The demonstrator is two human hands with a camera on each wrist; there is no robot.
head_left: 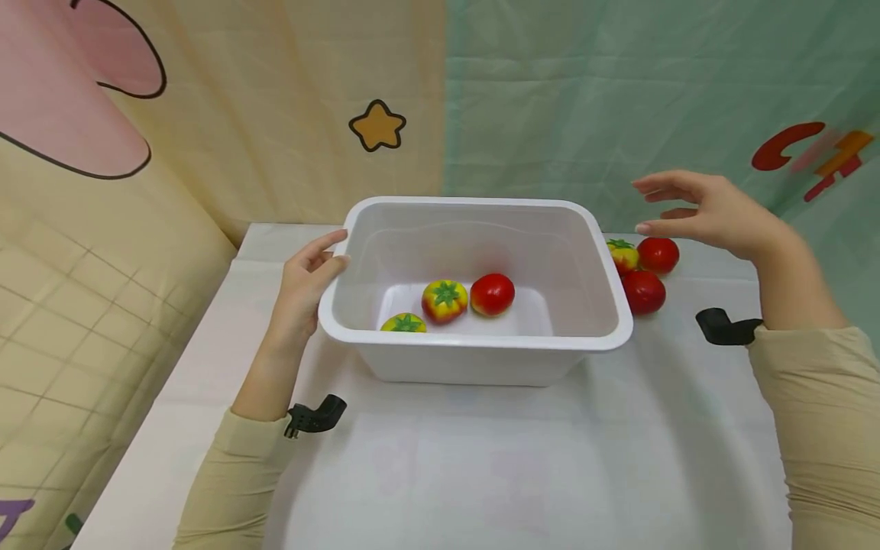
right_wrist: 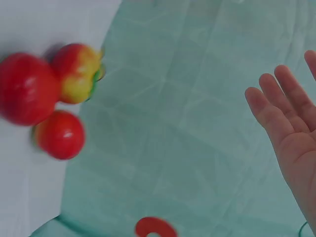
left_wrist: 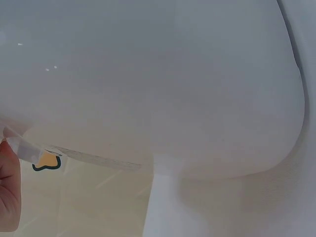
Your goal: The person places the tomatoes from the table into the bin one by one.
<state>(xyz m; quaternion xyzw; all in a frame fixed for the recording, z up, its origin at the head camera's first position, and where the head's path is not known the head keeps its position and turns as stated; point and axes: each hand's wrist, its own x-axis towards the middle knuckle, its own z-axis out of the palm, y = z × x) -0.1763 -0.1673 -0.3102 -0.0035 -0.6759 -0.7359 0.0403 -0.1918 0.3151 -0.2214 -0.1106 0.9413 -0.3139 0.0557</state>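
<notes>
A white plastic tub (head_left: 474, 341) stands on the table, its left rim held by my left hand (head_left: 305, 279) between fingers and thumb. In the left wrist view the tub's wall (left_wrist: 148, 89) fills most of the picture. Inside it lie a red tomato (head_left: 492, 295) and two red-and-yellow tomatoes with green tops, one in the middle (head_left: 447, 305) and one (head_left: 404, 324) partly hidden by the front rim. My right hand (head_left: 715, 214) hangs empty, fingers spread (right_wrist: 279, 103), above three more tomatoes right of the tub: two red (right_wrist: 27, 89) (right_wrist: 61, 134), one red-and-yellow (right_wrist: 76, 74).
White cloth covers the table (head_left: 481, 458). A printed fabric backdrop (head_left: 550, 114), yellow and green, hangs behind the table's back edge, and a yellow side panel (head_left: 76, 328) hangs at the left. Black camera mounts (head_left: 316, 415) jut from both wrists.
</notes>
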